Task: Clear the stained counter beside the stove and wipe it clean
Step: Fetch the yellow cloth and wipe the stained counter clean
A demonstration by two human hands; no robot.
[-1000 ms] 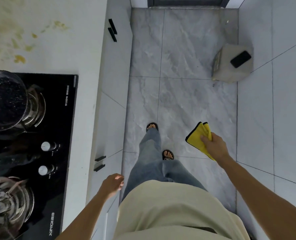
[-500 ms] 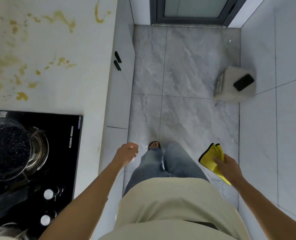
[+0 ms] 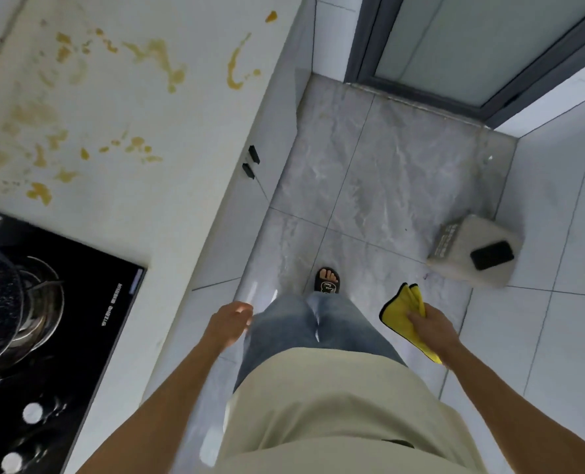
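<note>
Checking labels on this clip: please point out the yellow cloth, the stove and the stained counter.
yellow cloth (image 3: 398, 311): head view, exposed folded part.
stove (image 3: 89, 302): head view, bare black glass.
stained counter (image 3: 154, 131): head view, white top among stains.

stove (image 3: 79, 319) left, counter (image 3: 181, 172) beyond it

Home kitchen — stove (image 3: 44, 323), stained counter (image 3: 130, 107)

The person wears a loose, pale beige top (image 3: 322, 415) over faded blue jeans (image 3: 304, 323) — wide in the leg, with lighter worn patches near the knees. Both forearms are bare, no sleeves showing, and nothing is worn on the left hand (image 3: 231, 323) or right hand (image 3: 433, 328). One foot shows in a black open-toed slipper (image 3: 327, 285) — small pale lettering on its strap.
</note>
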